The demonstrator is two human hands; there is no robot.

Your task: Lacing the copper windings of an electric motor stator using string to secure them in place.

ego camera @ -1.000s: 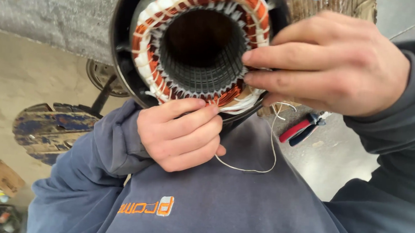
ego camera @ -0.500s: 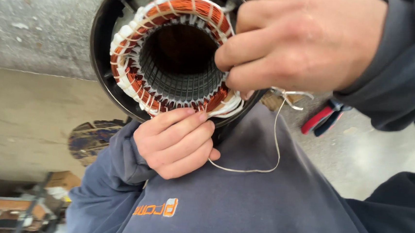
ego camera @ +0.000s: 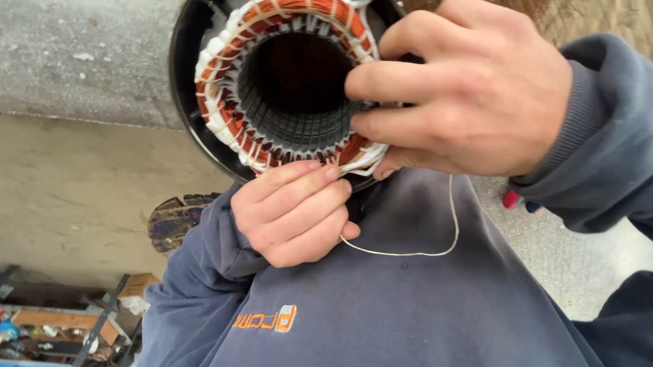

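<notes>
Head view: a black stator sits at the top middle, its bore facing the camera, ringed by copper windings bound with white lacing. It rests against a grey tabletop at the far left.

The right hand lies over the right side of the winding ring, fingers together and pressed on the lacing at the lower right; whether the fingertips pinch the cord there is hidden. The left hand is just below the ring, curled shut on a thin white cord, its fingertips touching the lower windings. The cord hangs in a slack loop between the two hands, over the blue sweatshirt.

Risks, as a judgement: the slack loop could catch on a sleeve or a finger and jerk a lacing turn loose. A hard pull from the left hand could drag the cord across the copper and scrape its enamel, or crowd the wires out of line. The right hand covers much of the ring, so a missed or crossed stitch under it could go unseen. If that hand lets go, the stator may roll
</notes>
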